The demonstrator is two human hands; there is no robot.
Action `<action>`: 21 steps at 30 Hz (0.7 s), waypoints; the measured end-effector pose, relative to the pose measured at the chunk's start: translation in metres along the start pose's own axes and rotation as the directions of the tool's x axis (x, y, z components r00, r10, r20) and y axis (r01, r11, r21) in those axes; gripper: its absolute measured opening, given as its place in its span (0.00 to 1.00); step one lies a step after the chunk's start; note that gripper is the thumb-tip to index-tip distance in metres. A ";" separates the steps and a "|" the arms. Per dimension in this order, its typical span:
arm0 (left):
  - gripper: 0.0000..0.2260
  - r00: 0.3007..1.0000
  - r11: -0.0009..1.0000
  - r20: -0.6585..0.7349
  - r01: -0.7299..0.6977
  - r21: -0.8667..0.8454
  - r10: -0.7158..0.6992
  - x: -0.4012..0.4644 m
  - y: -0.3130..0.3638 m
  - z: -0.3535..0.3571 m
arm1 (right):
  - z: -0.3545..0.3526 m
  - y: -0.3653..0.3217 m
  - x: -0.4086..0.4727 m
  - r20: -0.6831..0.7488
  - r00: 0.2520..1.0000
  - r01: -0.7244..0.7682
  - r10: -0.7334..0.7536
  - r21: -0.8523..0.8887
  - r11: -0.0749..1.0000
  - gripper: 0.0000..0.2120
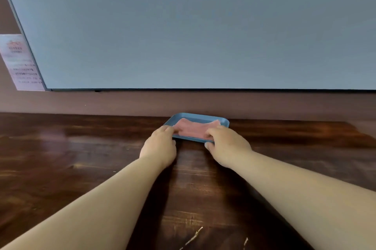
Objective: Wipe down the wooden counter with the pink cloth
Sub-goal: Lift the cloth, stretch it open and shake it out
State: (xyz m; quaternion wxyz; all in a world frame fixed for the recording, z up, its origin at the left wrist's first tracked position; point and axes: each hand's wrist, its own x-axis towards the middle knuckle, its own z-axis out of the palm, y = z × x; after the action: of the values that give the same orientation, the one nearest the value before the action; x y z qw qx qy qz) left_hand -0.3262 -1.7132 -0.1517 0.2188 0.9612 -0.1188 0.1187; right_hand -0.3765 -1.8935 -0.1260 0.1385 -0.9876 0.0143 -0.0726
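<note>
A folded pink cloth (194, 128) lies in a shallow blue tray (200, 116) at the back of the dark wooden counter (81, 158), close to the wall. My left hand (159, 145) pinches the cloth's left end with its fingertips. At the cloth's right end, the fingers of my right hand (226, 145) are closed on it and on the tray's front right corner. Both forearms reach forward over the counter. The cloth's ends are hidden under my fingers.
A large grey screen (203, 25) hangs on the brown wall right above the counter's back edge. A printed paper notice (20, 62) is stuck to the wall at left. Pale scratches (193, 237) mark the counter near its front edge.
</note>
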 end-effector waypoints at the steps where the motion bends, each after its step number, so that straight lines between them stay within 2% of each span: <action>1: 0.22 0.996 0.991 0.051 -0.079 0.108 0.074 -0.001 -0.002 -0.001 | 0.003 0.003 -0.003 -0.005 1.000 0.024 -0.024 -0.033 0.999 0.11; 3: 0.23 0.983 0.968 0.095 -0.170 0.183 0.155 -0.008 0.006 -0.006 | -0.004 0.015 -0.013 -0.045 0.999 0.013 -0.015 -0.041 0.999 0.08; 5: 0.21 0.972 0.960 0.102 -0.224 0.169 0.209 -0.019 0.023 -0.010 | -0.015 0.030 -0.023 -0.041 0.999 -0.018 0.015 -0.063 0.998 0.07; 8: 0.16 0.940 0.937 0.166 -0.322 0.134 0.299 -0.041 0.053 -0.012 | -0.035 0.058 -0.049 0.042 0.998 -0.037 0.039 -0.053 0.998 0.07; 11: 0.13 0.875 0.887 0.249 -0.450 0.105 0.414 -0.061 0.072 -0.018 | -0.054 0.086 -0.083 0.189 0.981 0.052 -0.041 -0.056 0.997 0.08; 13: 0.11 0.836 0.879 0.306 -0.477 -0.007 0.456 -0.069 0.080 -0.024 | -0.066 0.098 -0.100 0.242 0.966 0.088 -0.090 0.020 0.996 0.05; 16: 0.06 0.815 0.894 0.373 -0.434 -0.113 0.443 -0.067 0.093 -0.034 | -0.079 0.106 -0.107 0.176 0.980 0.074 -0.095 0.125 0.989 0.06; 18: 0.02 0.843 0.919 0.368 -0.352 -0.176 0.393 -0.059 0.102 -0.041 | -0.084 0.107 -0.103 0.089 0.994 0.058 -0.068 0.112 0.992 0.06; 21: 0.03 0.901 0.936 0.332 -0.178 -0.303 0.278 -0.041 0.117 -0.047 | -0.093 0.104 -0.092 -0.039 0.999 -0.009 0.016 0.172 0.985 0.05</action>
State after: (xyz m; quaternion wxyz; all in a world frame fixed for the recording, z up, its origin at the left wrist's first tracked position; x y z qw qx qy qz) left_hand -0.4063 -1.7871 -0.0767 0.3037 0.9073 -0.2852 -0.0561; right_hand -0.4825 -2.0138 -0.0794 0.2235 -0.9701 0.0171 -0.0926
